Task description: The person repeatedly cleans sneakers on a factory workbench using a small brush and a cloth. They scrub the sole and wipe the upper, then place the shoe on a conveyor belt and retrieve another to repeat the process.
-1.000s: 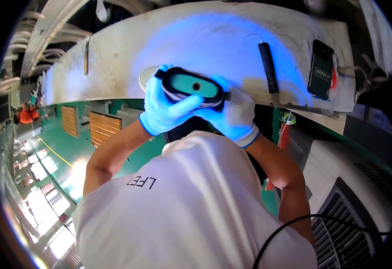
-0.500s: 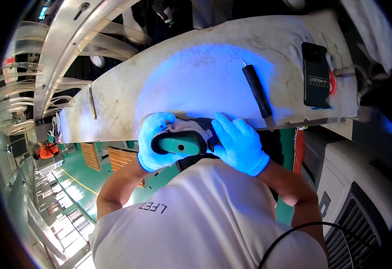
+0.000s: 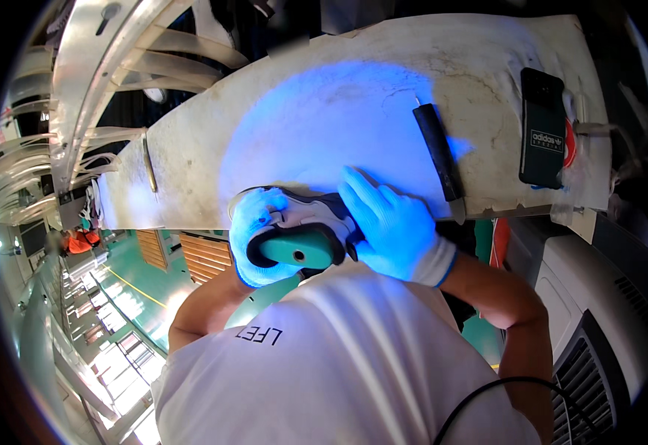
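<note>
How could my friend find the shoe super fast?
Start at the long pale table and go to its near edge. There, between the gloved left hand and right hand, is the shoe, its opening facing the camera. A green block with a small dark hole fills that opening; the black-handled tool and dark phone have no green.

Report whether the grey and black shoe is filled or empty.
Filled: a green block with a dark round hole sits inside the black collar of the grey and black shoe.
</note>
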`<state>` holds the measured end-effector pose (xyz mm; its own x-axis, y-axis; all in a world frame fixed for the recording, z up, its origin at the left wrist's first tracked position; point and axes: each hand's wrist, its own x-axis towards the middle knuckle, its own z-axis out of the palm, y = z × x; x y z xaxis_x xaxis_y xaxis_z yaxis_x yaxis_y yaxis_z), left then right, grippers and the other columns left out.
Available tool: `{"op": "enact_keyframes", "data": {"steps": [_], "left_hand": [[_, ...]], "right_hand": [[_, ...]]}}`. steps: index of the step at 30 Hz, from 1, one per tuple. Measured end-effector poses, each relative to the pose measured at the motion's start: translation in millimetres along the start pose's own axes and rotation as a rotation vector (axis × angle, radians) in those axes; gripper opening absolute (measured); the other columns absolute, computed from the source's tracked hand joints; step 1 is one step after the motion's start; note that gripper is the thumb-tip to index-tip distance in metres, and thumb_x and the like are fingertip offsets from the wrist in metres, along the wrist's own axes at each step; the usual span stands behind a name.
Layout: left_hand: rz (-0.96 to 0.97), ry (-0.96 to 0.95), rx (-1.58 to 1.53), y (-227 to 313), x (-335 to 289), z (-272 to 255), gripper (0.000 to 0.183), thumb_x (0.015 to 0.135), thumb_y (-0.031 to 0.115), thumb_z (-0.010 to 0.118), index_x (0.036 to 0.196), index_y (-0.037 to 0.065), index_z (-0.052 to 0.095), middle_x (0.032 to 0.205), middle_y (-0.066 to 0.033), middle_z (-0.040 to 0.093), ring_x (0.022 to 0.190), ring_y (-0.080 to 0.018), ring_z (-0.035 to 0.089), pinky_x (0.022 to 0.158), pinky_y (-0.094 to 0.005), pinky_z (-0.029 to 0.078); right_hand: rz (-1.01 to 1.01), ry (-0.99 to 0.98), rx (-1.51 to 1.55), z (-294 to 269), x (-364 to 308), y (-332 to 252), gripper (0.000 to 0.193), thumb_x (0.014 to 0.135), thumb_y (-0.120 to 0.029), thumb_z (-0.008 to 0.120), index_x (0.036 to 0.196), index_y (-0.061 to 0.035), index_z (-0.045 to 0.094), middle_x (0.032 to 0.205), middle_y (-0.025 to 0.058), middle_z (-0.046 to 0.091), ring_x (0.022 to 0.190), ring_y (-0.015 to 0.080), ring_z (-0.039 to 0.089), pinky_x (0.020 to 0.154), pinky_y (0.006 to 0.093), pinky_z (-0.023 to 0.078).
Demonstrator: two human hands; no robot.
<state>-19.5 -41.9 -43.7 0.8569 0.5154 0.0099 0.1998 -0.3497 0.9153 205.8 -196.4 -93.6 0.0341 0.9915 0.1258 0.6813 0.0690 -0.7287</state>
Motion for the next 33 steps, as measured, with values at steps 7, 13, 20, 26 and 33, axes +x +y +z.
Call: {"op": "enact_keyframes", "data": {"steps": [7,13,20,26,33], "left_hand": [[0.01,0.033,-0.003,1.0,-4.3,11.0,0.084,0.076,0.02,0.105,0.144,-0.001,0.062,0.135,-0.0185,0.074,0.117,-0.0306,0.076,0.109,-0.0453,0.057],[0.04,0.007,0.057,2.9,-7.5,14.9,0.09,0.076,0.027,0.106,0.149,0.0,0.059,0.135,-0.0177,0.073,0.116,-0.0299,0.075,0.108,-0.0437,0.055],[-0.261,0.315,0.348,28.2,12.3,10.1,0.124,0.062,0.022,0.112,0.163,0.001,0.044,0.145,-0.0195,0.067,0.134,-0.032,0.069,0.114,-0.0466,0.059],[-0.335,0.176,0.476,64.6,58.9,-28.4,0.13,0.072,0.051,0.101,0.174,0.004,0.034,0.144,-0.0294,0.071,0.131,-0.0482,0.071,0.109,-0.0512,0.059],[-0.094,0.235,0.823,15.4,12.3,-49.2,0.102,0.069,0.047,0.102,0.158,0.015,0.065,0.134,-0.0196,0.079,0.127,-0.045,0.074,0.108,-0.0532,0.059]], "right_hand": [[-0.044,0.325,-0.145,35.8,-33.3,1.9,0.08,0.079,-0.041,0.094,0.141,0.0046,0.071,0.163,0.0213,0.057,0.097,0.0308,0.061,0.088,0.045,0.059],[-0.05,-0.027,0.062,-1.4,-0.7,9.3,0.075,0.081,-0.041,0.093,0.139,0.0009,0.07,0.162,0.0197,0.055,0.106,0.0336,0.073,0.088,0.0492,0.065],[0.096,0.249,0.133,-29.6,11.5,14.3,0.1,0.082,-0.038,0.099,0.162,0.0005,0.053,0.151,0.029,0.066,0.132,0.0454,0.07,0.106,0.0519,0.06],[0.324,0.659,-0.533,-33.7,-1.4,30.5,0.087,0.09,-0.036,0.092,0.16,0.0001,0.054,0.14,0.024,0.07,0.123,0.0437,0.069,0.106,0.0544,0.054],[0.362,0.549,-0.113,-22.8,-0.7,34.2,0.056,0.099,-0.026,0.083,0.145,0.0011,0.066,0.12,0.0207,0.077,0.104,0.0346,0.075,0.093,0.0488,0.06]]}}
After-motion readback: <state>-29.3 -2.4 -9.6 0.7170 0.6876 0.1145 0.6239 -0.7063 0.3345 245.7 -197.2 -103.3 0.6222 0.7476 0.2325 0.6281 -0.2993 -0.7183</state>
